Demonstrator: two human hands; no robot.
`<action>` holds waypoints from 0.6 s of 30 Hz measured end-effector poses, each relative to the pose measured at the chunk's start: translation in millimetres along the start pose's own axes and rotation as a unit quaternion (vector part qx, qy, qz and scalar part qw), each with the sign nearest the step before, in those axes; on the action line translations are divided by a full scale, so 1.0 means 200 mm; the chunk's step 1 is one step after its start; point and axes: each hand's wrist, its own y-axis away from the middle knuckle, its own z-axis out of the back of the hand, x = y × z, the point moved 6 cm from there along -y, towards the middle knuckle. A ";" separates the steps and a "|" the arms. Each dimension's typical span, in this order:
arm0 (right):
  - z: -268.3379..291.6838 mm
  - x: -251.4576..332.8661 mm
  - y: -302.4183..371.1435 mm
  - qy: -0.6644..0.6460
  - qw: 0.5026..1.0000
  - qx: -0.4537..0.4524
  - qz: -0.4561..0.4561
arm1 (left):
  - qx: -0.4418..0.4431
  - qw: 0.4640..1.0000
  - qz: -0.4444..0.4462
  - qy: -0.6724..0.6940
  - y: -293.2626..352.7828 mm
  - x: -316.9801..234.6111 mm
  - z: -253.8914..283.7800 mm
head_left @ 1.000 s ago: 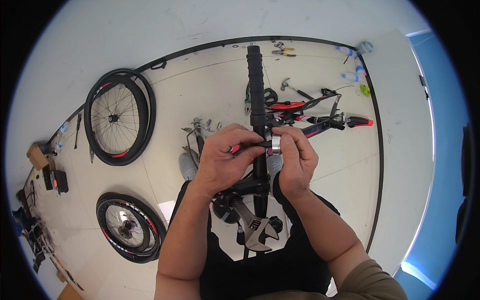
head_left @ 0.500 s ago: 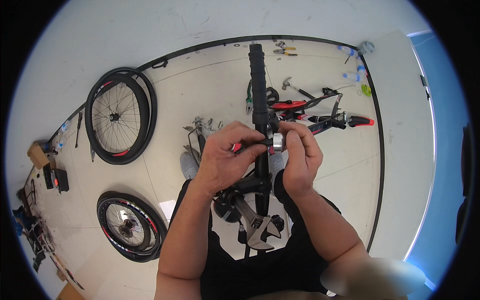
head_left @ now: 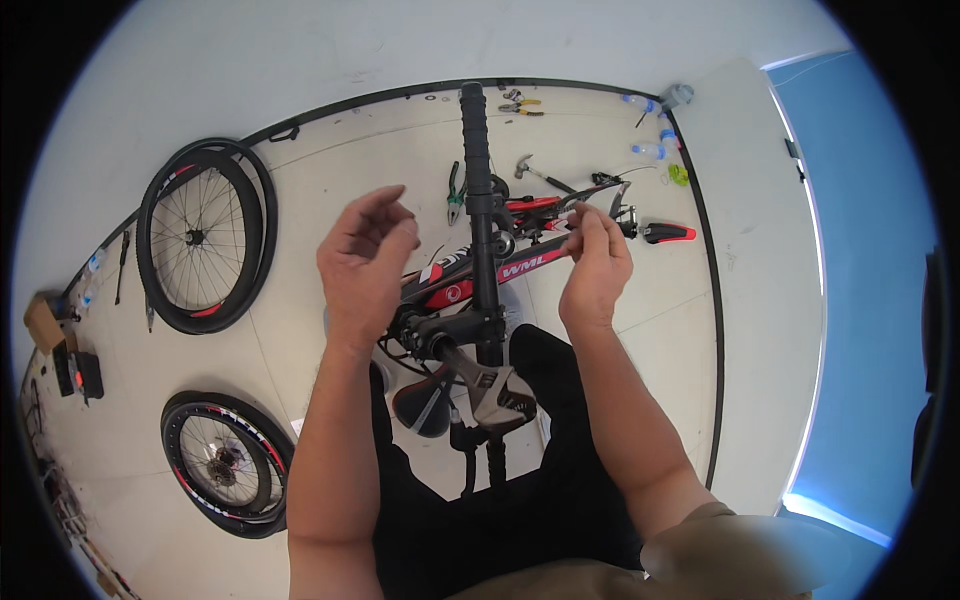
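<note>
A bicycle handlebar (head_left: 482,215) with a ribbed black grip (head_left: 475,130) stands lengthwise before me. A small round bell (head_left: 503,243) sits on the right side of the bar, with neither hand touching it. My left hand (head_left: 365,265) is raised left of the bar, fingers bent and apart, holding nothing. On the other side, my right hand (head_left: 597,265) is off the bar with its fingertips drawn together; anything between them is hidden. Nearer me, an adjustable wrench (head_left: 492,385) lies at the stem (head_left: 455,332), its jaws toward me. A black saddle (head_left: 424,403) shows beside it.
A red and black bicycle frame (head_left: 530,265) lies beyond the bar. Pliers (head_left: 456,195), a hammer (head_left: 545,175) and yellow-handled pliers (head_left: 522,107) are on the floor. Wheels (head_left: 200,238) lie at left; plastic bottles (head_left: 650,151) are at the far right.
Both hands have come off the handlebar and moved apart. The bell that was between them now sits on the bar by itself. The view has shifted, showing more of the frame.
</note>
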 end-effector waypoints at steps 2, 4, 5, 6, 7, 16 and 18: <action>0.09 0.00 0.02 0.022 1.000 0.002 0.001 | -0.046 0.998 -0.025 0.020 -0.01 -0.04 0.06; 0.17 0.03 0.08 0.055 0.998 -0.001 -0.001 | -0.098 0.995 -0.034 0.006 -0.01 -0.05 0.14; 0.21 0.05 0.11 0.068 0.998 0.003 -0.003 | -0.121 0.992 -0.040 0.002 -0.01 -0.06 0.17; 0.25 0.09 0.13 0.074 0.997 -0.001 -0.001 | -0.144 0.988 -0.045 -0.001 -0.01 -0.07 0.20; 0.29 0.12 0.15 0.079 0.997 -0.005 0.001 | -0.161 0.986 -0.044 -0.007 0.00 -0.08 0.22; 0.45 0.69 0.29 0.094 0.993 0.020 0.064 | -0.186 0.981 -0.048 0.027 0.10 -0.04 0.29; 0.45 0.77 0.33 0.104 0.990 0.050 0.085 | -0.189 0.980 -0.056 0.020 0.13 0.00 0.30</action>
